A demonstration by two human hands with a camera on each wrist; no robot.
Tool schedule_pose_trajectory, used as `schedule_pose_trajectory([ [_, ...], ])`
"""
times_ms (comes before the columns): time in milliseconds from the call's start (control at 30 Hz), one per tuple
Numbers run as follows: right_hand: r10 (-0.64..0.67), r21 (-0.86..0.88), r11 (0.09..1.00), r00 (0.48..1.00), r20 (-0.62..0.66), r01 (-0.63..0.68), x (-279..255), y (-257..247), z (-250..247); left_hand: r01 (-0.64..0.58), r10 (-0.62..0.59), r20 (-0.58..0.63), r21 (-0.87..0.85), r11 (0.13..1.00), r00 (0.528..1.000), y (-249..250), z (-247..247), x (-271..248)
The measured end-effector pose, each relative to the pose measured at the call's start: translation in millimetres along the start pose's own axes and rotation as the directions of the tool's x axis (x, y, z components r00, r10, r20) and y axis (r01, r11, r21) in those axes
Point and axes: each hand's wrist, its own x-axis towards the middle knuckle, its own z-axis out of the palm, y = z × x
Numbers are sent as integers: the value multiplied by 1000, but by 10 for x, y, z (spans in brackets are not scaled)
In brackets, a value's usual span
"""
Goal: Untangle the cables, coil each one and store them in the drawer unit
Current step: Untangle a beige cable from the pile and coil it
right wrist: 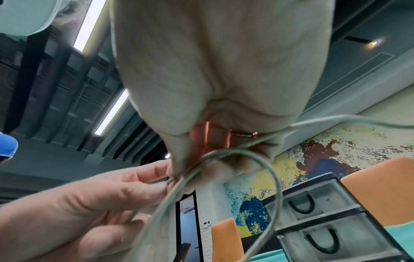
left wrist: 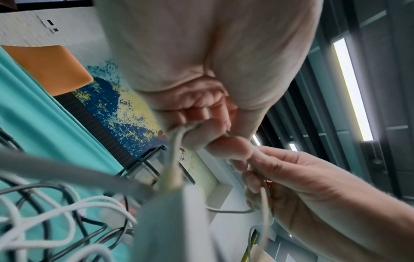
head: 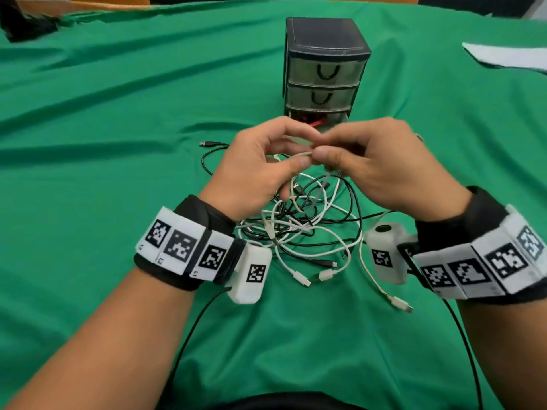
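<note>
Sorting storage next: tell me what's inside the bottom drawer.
A red cable shows inside the open bottom drawer of the drawer unit. The left hand and right hand cover the rest.

Head view looks down from above – both wrist views look up, close, sharing the drawer unit.

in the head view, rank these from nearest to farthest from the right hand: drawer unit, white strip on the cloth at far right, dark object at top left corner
From the right hand:
1. drawer unit, just beyond the hand, centre
2. white strip, far right on the cloth
3. dark object, top left corner
</note>
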Motion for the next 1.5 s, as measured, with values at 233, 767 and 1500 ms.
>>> schedule_pose_trajectory([
  [233, 36, 14, 999, 985, -171, -35, -23, 66, -7, 132, -142, 46, 179, 975, 989, -240, -9, -21],
  [767, -37, 55, 998, 999, 11, 36, -55, 82, 99, -38, 51, -38, 290, 956, 998, -233, -6, -18],
  [1500, 67, 356, 934, 987, -145, -11, -79, 11, 0, -31, 48, -113, 153, 988, 992, -117, -38, 60],
])
